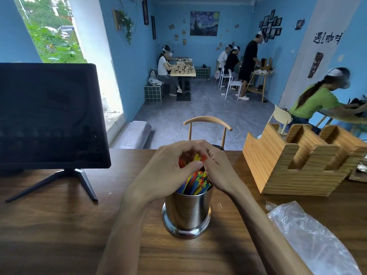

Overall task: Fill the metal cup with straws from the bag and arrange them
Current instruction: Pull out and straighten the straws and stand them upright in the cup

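A shiny metal cup stands on the wooden table in front of me. It holds a bundle of coloured straws in red, yellow, blue and green, their tops sticking out above the rim. My left hand and my right hand are cupped together over the straw tops, fingers curled around the bundle from both sides. The upper ends of the straws are mostly hidden under my fingers. A clear plastic bag lies flat on the table to the right.
A dark monitor on a tripod stand sits at the left. A wooden organiser box stands at the right rear. A chair back rises just beyond the table edge. Several people work at tables across the room.
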{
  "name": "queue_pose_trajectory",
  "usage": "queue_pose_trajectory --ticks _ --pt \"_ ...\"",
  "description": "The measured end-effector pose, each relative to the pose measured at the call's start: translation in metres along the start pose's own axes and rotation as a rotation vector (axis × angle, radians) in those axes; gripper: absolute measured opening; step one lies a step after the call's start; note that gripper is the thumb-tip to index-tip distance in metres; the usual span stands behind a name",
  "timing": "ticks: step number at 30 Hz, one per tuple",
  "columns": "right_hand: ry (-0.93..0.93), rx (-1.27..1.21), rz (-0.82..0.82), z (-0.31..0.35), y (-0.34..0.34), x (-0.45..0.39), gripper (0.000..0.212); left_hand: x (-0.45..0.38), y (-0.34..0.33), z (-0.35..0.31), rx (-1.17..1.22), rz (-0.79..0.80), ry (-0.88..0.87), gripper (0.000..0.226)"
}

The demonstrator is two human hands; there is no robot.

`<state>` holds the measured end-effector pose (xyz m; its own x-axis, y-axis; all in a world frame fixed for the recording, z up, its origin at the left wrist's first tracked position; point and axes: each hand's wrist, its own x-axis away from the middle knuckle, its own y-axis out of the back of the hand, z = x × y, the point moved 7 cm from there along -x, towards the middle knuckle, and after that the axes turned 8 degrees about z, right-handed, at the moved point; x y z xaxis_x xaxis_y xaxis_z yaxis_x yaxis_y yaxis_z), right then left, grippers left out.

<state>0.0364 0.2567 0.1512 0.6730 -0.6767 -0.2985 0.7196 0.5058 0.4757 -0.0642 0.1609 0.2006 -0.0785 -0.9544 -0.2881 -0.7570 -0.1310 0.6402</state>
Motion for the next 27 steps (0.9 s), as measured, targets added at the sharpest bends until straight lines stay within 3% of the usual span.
queue_pose_trajectory --ticks 5,10,17,22,27 --pt "-0.017 -0.071 0.034 -0.006 -0.005 0.000 0.071 -0.007 0.017 -0.006 0.250 -0.096 -0.021 0.023" --pt "-0.016 -0.126 0.009 -0.003 -0.003 0.003 0.077 -0.013 0.026 -0.003 0.285 -0.217 -0.026 0.020" --pt "0.037 -0.149 0.012 -0.003 -0.001 0.004 0.086 -0.011 0.060 -0.019 0.444 -0.545 -0.143 0.032" --pt "0.064 -0.230 0.017 -0.002 -0.001 0.007 0.079 -0.002 0.075 -0.013 0.577 -0.833 -0.206 0.029" --pt "0.055 -0.191 -0.017 0.002 0.005 0.008 0.029 0.007 0.067 0.018 0.769 -1.039 -0.084 0.030"
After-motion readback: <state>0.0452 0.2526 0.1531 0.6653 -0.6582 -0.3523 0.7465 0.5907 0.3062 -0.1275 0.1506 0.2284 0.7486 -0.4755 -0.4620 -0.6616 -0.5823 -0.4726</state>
